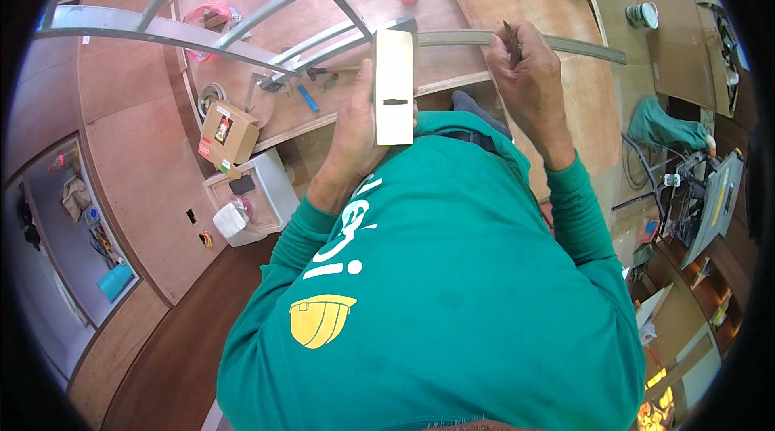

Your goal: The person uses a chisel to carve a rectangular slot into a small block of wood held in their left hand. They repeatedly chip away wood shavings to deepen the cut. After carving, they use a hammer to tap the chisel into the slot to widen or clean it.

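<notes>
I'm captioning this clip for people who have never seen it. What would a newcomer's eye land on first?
First the green long-sleeved shirt with its yellow helmet emblem, filling the lower middle. Above it, the left hand holds a pale wooden block with a slot upright at centre, while the right hand grips a thin dark tool. Behind them a grey metal frame lies on plywood at upper left.

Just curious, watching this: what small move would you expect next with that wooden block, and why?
Probably bringing the right hand, with its thin dark blade, across to the wooden block in the left hand: the block's dark slot faces up, blade and block still apart.
</notes>
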{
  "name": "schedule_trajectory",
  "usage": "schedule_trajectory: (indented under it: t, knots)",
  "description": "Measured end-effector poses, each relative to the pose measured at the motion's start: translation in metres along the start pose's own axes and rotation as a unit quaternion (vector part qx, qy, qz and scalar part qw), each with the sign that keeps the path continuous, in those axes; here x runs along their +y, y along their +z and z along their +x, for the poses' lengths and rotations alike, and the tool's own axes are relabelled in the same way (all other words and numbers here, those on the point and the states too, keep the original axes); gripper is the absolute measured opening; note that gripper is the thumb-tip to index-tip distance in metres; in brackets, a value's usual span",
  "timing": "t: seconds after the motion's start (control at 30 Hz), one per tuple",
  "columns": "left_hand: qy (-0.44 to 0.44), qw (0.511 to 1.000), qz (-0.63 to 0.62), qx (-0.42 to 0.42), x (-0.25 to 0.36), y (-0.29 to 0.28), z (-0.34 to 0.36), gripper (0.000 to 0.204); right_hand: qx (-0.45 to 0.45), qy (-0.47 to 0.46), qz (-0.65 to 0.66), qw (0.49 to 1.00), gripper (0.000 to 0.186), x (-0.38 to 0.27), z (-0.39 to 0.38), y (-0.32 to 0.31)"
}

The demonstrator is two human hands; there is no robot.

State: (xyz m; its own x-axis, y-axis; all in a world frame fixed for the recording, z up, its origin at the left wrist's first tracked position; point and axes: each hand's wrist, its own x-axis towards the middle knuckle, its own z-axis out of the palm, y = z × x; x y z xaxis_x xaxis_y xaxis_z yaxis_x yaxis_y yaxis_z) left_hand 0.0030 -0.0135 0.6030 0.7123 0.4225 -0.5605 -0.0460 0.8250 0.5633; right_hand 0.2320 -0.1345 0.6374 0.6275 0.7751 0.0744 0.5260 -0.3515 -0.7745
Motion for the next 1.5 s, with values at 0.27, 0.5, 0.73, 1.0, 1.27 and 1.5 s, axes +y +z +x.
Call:
schedule_trajectory:
  t: [0.27,0.5,0.73,1.0,1.27,1.5]
  knots:
    - [0.095,0.995,-0.028,-0.008,0.015,-0.004,0.008,0.072,-0.088,0.048,-0.004,0.995,0.027,0.081,-0.015,0.030]
    - [0.093,0.993,-0.067,-0.037,0.021,-0.009,0.005,0.063,-0.194,0.321,0.177,0.910,0.028,0.127,-0.028,0.028]
    - [0.123,0.984,0.127,0.018,0.003,-0.027,0.001,0.056,-0.195,0.354,0.205,0.892,0.029,0.135,-0.038,0.030]
    - [0.118,0.992,-0.030,0.031,-0.011,-0.085,0.017,0.054,-0.188,0.370,0.281,0.865,0.030,0.123,-0.050,0.055]
    - [0.142,0.985,-0.098,-0.007,0.009,-0.099,-0.001,0.061,-0.273,0.054,0.103,0.955,0.033,0.006,-0.038,0.067]
    - [0.235,0.957,-0.132,-0.108,0.021,-0.072,-0.035,0.070,-0.312,0.100,0.156,0.932,0.057,-0.067,-0.022,0.064]
